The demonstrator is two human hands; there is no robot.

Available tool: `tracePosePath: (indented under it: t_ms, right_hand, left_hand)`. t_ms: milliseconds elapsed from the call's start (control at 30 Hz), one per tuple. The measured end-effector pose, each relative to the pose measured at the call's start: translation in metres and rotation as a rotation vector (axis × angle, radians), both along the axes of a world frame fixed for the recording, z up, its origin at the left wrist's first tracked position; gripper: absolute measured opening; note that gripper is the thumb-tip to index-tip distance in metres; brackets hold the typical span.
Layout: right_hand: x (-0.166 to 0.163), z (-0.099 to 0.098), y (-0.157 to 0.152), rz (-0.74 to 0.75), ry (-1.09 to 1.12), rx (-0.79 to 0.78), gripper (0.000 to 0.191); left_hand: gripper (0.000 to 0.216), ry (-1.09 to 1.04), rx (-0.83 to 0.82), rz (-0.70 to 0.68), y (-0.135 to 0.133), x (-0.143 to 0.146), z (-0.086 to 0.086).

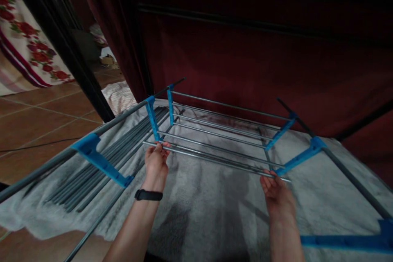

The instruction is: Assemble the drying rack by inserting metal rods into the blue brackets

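My left hand (157, 163) is closed on one end of a thin metal rod (211, 160), beside a blue plastic bracket (152, 118). Near its other end, my right hand (277, 190) pinches the same rod, just below another blue bracket (297, 160). The rod lies across the front of a partly built rack, close to a parallel rod. Farther back, several crossbars (215, 130) span between the left and right brackets. Thicker grey tubes (353, 176) run along both sides through the brackets. My fingers partly cover the rod's ends.
Several loose grey tubes (101, 166) lie on the grey blanket (208, 204) at left. A front left bracket (102, 159) and front right bracket (350, 242) carry no crossbar. Behind hangs a dark red curtain (245, 69). A black post (70, 53) slants at left.
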State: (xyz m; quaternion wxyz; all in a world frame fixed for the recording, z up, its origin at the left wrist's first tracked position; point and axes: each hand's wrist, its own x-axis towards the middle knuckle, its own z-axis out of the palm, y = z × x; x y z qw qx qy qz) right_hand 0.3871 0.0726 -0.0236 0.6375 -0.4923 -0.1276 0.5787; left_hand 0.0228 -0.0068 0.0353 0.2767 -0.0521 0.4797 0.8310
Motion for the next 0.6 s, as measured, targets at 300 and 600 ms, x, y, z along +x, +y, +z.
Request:
tracePosePath:
  t_ms: [300,600]
  right_hand:
    - [-0.026,0.002,-0.004,0.023,0.045,0.105,0.026]
    - [-0.041,-0.002,-0.008,0.067,0.022,0.181,0.027]
  left_hand:
    - [0.024,-0.016,-0.076,-0.089,0.004,0.004,-0.006]
    - [0.022,-0.071,-0.150,-0.269,0.012,0.022,-0.011]
